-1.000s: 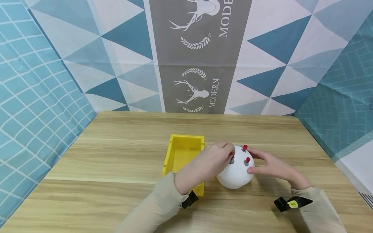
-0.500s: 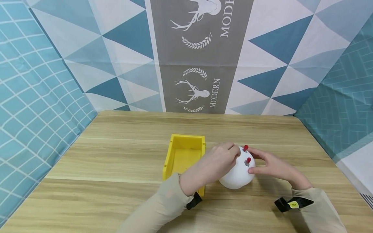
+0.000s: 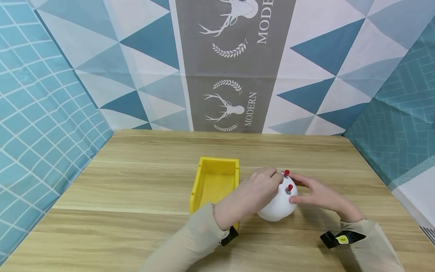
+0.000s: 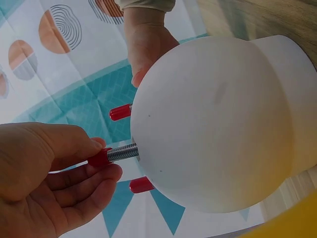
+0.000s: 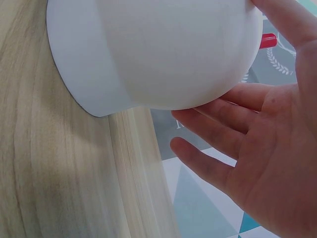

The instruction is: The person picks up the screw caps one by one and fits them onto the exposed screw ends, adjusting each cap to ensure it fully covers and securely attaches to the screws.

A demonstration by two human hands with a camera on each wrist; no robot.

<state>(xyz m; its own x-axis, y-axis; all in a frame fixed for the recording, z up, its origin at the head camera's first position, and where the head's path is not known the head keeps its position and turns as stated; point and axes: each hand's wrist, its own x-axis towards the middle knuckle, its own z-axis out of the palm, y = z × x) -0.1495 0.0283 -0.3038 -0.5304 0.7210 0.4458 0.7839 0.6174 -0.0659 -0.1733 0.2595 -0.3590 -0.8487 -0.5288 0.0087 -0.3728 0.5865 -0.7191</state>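
Observation:
A white rounded dome on a short base (image 3: 276, 209) stands on the table, with red-capped threaded bolts rising from its top. My left hand (image 3: 261, 190) is over the dome's left side; in the left wrist view its thumb and fingers pinch the red cap of a bolt (image 4: 123, 152), whose bare thread shows between cap and dome. Two more red-capped bolts, the rear one (image 3: 287, 173) and the front one (image 3: 289, 188), stick out nearby. From the right, my right hand (image 3: 314, 193) holds the dome, thumb in front and fingers behind, touching its curved side (image 5: 183, 54).
Directly left of the dome is a yellow open bin (image 3: 214, 187), partly hidden under the left forearm. The wooden table (image 3: 119, 189) reaches back to a patterned cloth wall (image 3: 227, 68). Black straps with small cameras sit on both wrists.
The left hand has shifted slightly to the right over the dome, covering the bolt it pinches. The right hand has kept its place on the dome.

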